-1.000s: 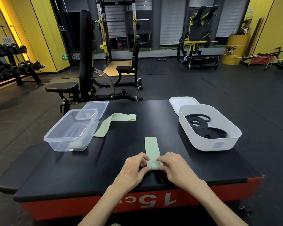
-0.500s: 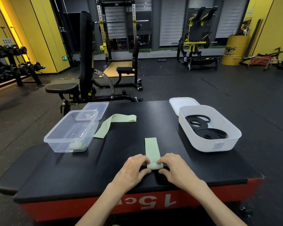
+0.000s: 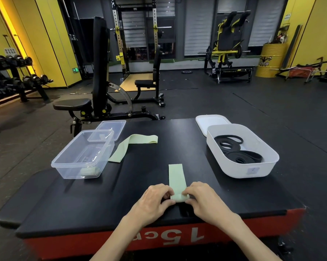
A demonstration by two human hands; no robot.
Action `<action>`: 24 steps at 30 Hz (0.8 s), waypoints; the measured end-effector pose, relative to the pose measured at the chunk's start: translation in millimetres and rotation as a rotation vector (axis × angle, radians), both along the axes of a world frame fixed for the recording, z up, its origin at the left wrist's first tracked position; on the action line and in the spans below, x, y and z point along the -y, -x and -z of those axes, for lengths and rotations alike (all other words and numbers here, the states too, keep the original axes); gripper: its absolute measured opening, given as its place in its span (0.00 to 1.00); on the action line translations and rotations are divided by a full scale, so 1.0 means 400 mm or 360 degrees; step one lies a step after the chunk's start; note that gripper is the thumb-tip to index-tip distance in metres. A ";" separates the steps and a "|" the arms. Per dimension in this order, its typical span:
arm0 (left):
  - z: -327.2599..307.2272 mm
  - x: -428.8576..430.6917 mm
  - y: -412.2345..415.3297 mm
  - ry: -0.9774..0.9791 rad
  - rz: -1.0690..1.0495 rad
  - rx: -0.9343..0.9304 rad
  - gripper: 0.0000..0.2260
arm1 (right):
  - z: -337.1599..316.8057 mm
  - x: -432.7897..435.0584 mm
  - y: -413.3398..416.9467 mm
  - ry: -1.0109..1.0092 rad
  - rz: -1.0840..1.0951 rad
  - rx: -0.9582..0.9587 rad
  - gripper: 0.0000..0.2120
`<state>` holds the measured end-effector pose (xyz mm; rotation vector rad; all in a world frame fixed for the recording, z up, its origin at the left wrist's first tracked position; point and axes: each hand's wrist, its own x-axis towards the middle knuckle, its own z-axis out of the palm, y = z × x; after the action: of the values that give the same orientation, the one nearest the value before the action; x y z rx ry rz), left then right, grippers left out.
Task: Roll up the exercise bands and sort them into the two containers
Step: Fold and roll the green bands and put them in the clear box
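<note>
Pinching the roll from both sides: left hand (image 3: 155,200) and right hand (image 3: 206,200) each have fingers curled onto the rolled-up near end of the green band (image 3: 176,176). The roll sits between the two hands on the bench (image 3: 102,204), close to its near edge. The unrolled rest of that band lies flat, running straight away from the roll.

Everything else, relative to the green band:
- Left and further back: second green band (image 3: 125,147), unrolled, flat, bent at an angle, near end just beside the clear container.
- Further left: clear container (image 3: 64,170), open, upright. One rolled green band (image 3: 89,171) lies inside at the near wall.
- Back-left, behind that container: clear lid (image 3: 111,127), flat on the bench. It overlaps the container's far corner in view; cannot tell if they touch.
- Right and back: white container (image 3: 240,170), open, well apart from the band. Black bands (image 3: 234,149) coiled inside, at least two coils.
- Behind the white container: white lid (image 3: 209,119), flat, partly hidden by the container rim.
- Nearer, below the hands: red side panel (image 3: 121,243) of the bench, white "15" printed upside down from this view.
- Far behind, on dark gym floor: black adjustable seat (image 3: 100,72), power rack (image 3: 136,34), yellow drum (image 3: 270,61) far right, dumbbell rack (image 3: 17,72) far left.
</note>
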<state>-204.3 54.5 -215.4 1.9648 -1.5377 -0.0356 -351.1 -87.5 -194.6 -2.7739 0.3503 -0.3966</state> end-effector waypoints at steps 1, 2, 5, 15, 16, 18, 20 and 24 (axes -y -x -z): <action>-0.003 0.001 0.000 -0.0006 -0.0010 -0.0017 0.07 | -0.002 0.001 -0.001 -0.0011 0.0001 -0.0001 0.11; -0.004 0.003 -0.001 -0.0010 -0.0024 -0.0039 0.07 | -0.004 0.001 -0.004 -0.0022 0.0003 -0.0002 0.11; -0.006 0.009 -0.004 -0.0025 -0.0064 -0.0065 0.07 | -0.005 0.001 -0.011 -0.0047 0.0011 0.0006 0.12; 0.004 0.017 -0.001 -0.0064 -0.0192 -0.0211 0.06 | -0.009 0.004 -0.014 -0.0045 0.0022 0.0033 0.11; 0.002 0.017 0.000 -0.0058 -0.0186 -0.0214 0.07 | -0.008 0.004 -0.015 -0.0050 0.0026 0.0039 0.11; -0.002 0.015 0.001 -0.0005 -0.0155 -0.0172 0.08 | -0.009 0.004 -0.015 -0.0046 0.0028 0.0037 0.11; -0.007 0.013 0.010 0.0091 -0.0085 -0.0072 0.07 | -0.010 0.006 -0.016 -0.0044 0.0025 0.0027 0.12; -0.006 0.009 0.019 0.0180 0.0010 0.0166 0.04 | -0.011 0.012 -0.024 -0.0062 0.0034 -0.0001 0.13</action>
<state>-211.7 50.8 -213.2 1.8991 -1.5765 0.1504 -341.5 -92.4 -190.2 -2.7346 0.3838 -0.3903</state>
